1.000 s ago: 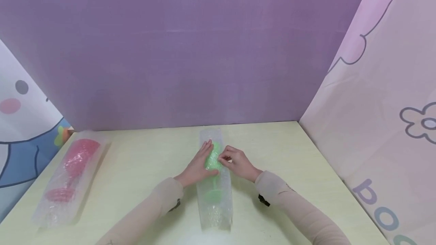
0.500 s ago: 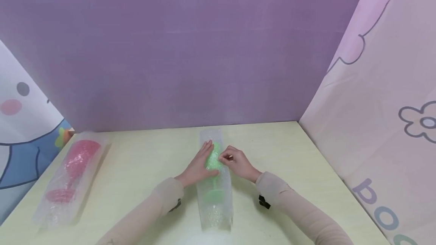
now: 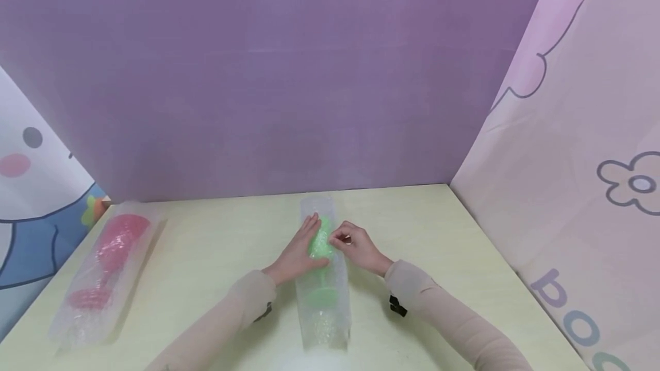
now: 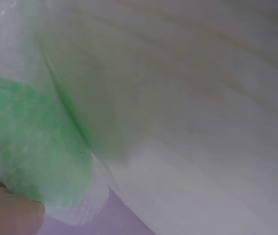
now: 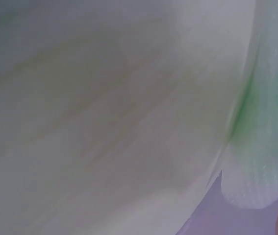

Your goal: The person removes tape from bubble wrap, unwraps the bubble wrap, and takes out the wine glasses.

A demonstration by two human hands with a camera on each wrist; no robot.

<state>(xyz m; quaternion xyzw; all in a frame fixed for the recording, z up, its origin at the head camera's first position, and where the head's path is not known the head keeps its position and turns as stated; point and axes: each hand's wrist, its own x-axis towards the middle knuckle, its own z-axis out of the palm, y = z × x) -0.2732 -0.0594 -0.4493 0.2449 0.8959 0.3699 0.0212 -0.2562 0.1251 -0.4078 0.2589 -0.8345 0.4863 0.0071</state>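
Note:
A green goblet (image 3: 322,244) lies on the table inside a long sleeve of clear bubble wrap (image 3: 323,325), cup end away from me. My left hand (image 3: 295,253) rests on the left side of the wrapped cup, fingers straight and thumb spread across the stem side. At the right side of the cup, my right hand (image 3: 359,248) pinches the wrap between thumb and fingertips. Through the left wrist view the wrapped green cup (image 4: 36,142) fills the left edge, with fingers (image 4: 11,210) against it. The right wrist view shows only part of the wrapped goblet (image 5: 271,117) at its right edge.
A second bubble-wrapped goblet, red (image 3: 118,242), lies slanted at the left end of the pale wooden table (image 3: 222,233). A purple panel (image 3: 278,73) stands behind the table. Printed sheets flank both sides, the right one (image 3: 572,147) along the table's edge.
The hands keep their places on the wrapped green goblet. The head view has shifted only slightly.

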